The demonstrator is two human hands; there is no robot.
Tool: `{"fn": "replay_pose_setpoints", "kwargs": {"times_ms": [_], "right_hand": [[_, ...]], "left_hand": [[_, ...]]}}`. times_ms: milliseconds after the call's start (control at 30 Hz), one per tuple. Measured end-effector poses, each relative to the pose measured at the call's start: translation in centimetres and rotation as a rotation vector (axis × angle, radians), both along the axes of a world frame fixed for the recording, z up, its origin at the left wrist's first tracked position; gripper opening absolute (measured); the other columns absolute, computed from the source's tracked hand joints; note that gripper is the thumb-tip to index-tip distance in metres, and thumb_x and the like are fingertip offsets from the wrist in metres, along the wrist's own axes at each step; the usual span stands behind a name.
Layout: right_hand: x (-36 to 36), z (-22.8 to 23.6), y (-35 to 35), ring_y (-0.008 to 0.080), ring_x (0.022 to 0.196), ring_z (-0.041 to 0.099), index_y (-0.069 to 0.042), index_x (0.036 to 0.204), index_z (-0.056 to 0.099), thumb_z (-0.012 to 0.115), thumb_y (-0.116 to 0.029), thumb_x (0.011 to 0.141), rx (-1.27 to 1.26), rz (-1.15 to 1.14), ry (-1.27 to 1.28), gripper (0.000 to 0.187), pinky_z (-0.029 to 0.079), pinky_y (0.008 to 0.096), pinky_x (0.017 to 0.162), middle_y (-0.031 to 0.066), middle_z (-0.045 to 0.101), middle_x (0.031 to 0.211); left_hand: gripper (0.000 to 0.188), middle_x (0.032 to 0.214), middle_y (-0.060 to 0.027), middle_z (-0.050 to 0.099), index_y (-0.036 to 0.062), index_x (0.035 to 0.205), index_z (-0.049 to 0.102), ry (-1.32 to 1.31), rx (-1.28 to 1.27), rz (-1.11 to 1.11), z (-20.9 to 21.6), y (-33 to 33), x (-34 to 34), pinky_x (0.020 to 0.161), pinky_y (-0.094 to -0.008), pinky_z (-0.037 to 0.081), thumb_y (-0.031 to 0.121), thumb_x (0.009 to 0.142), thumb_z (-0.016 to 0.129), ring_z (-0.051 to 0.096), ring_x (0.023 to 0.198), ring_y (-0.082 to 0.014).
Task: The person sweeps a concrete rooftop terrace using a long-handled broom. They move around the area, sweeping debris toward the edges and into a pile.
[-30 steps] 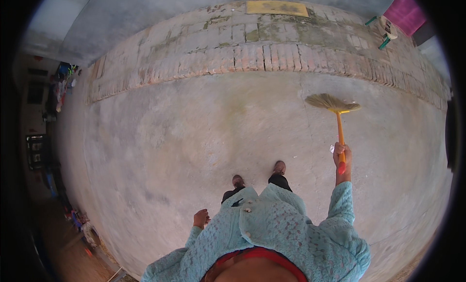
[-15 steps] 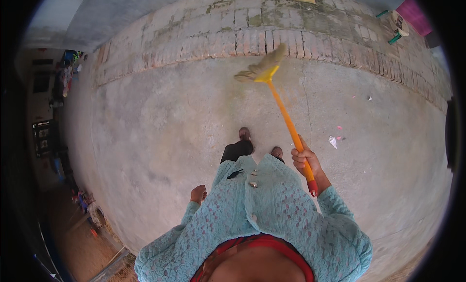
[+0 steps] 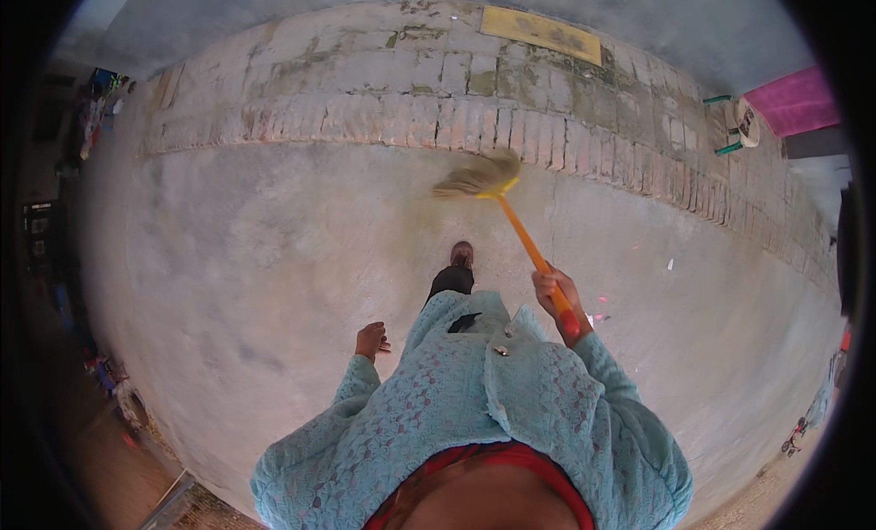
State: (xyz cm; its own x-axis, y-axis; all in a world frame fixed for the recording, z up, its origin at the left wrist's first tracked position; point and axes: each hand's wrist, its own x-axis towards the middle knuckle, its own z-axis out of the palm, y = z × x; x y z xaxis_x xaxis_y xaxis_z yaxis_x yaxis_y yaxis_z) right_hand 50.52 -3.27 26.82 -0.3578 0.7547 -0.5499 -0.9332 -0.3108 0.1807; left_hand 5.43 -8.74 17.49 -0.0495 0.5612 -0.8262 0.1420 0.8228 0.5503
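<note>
Clamping the right hand around the orange handle of 1 broom, close to the red end. Reaching forward with blurred bristles to the edge of the brick strip. Hanging the left hand beside the blue-green cardigan, with fingers partly curled; cannot quite tell whether apart or together. Showing 1 brown shoe on the floor.
</note>
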Motion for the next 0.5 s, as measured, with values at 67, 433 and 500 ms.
{"fn": "replay_pose_setpoints", "kwargs": {"times_ms": [67, 433, 500], "right_hand": [[3.3, 1.4, -3.2, 0.0062, 0.049, 0.038, -0.008, 0.098, 0.042, 0.041, 0.004, 0.075, -0.082, -0.163, -0.004, 0.026, 0.035, 0.0161, 0.040, 0.0042, 0.038, 0.067], [11.8, 13.4, -6.7, 0.0072, 0.044, 0.034, 0.002, 0.086, 0.039, 0.043, 0.004, 0.070, -0.034, -0.518, -0.444, 0.016, 0.035, 0.0163, 0.039, 0.0035, 0.037, 0.065], [14.6, 12.1, -4.9, 0.0067, 0.043, 0.033, 0.002, 0.080, 0.037, 0.043, 0.001, 0.072, 0.026, -0.469, -0.381, 0.010, 0.034, 0.0172, 0.038, 0.0016, 0.035, 0.057]], "left_hand": [[0.031, 0.066, -0.0085, 0.049, 0.0080, 0.105, 0.050, 0.021, -0.140, 0.093, 1.5, 5.1, 1.2, 0.043, -0.0373, 0.050, 0.014, 0.075, 0.048, 0.052, 0.048, -0.0207], [0.032, 0.066, -0.0073, 0.049, 0.0087, 0.106, 0.049, 0.099, -0.122, 0.008, 2.6, 14.4, 8.8, 0.041, -0.0354, 0.048, 0.014, 0.075, 0.045, 0.052, 0.048, -0.0192], [0.031, 0.064, -0.0064, 0.048, 0.0091, 0.105, 0.050, 0.092, -0.119, 0.037, 3.3, 13.5, 10.6, 0.041, -0.0349, 0.048, 0.014, 0.075, 0.045, 0.051, 0.047, -0.0188]]}}
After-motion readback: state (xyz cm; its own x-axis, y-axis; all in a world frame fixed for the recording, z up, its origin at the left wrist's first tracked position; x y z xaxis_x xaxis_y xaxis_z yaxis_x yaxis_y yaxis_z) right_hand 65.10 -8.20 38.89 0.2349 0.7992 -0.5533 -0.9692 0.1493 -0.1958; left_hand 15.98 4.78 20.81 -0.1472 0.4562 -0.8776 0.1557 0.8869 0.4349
